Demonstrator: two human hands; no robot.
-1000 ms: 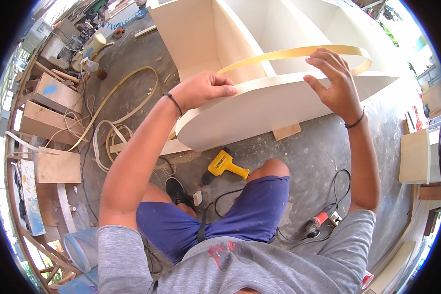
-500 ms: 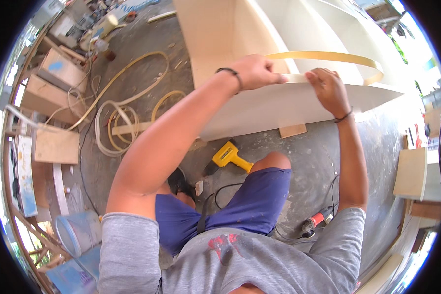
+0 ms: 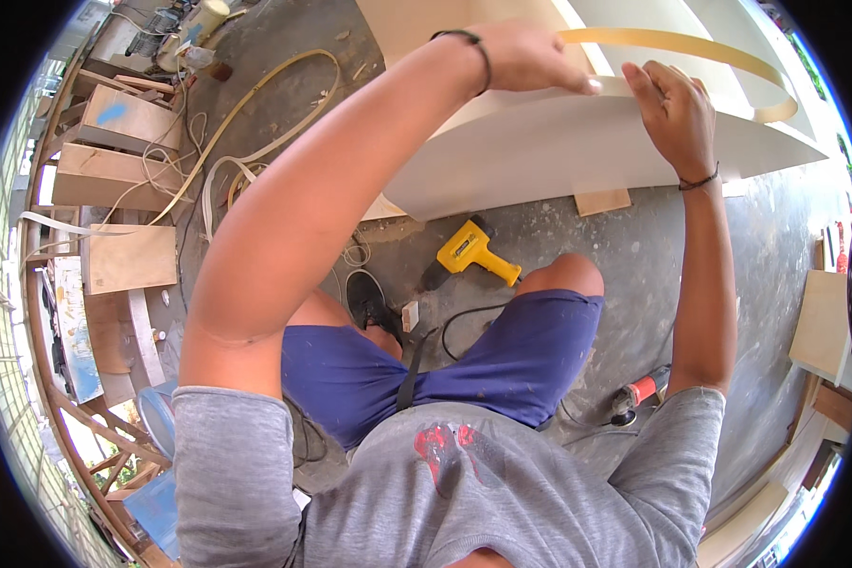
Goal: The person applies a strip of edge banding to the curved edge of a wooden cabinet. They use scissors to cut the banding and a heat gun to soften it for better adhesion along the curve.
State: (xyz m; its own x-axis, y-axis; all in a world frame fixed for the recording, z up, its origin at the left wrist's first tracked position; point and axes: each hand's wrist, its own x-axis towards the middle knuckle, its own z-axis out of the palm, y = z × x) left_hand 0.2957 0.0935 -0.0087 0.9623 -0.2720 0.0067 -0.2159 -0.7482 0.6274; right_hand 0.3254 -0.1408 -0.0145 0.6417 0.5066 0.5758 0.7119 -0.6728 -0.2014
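A white cabinet panel stands on edge in front of me, part of a large open box with dividers. Along its top edge runs a thin cream edge banding strip, whose loose length loops out to the right and curls back behind my right hand. My left hand is closed at the panel's top edge, thumb stretched along it, with the strip coming out by its fingers. A short way to the right, my right hand is closed too, fingers curled on the strip at the edge. Its exact grip is partly hidden.
A yellow heat gun lies on the concrete floor before my knees. By my right arm is a red and black power tool with a cord. Loose strip coils and wooden boxes are at the left.
Both hands, still close together on the panel edge, appear higher and farther right in view. The whole scene has shifted too, with the floor tools moving rightward.
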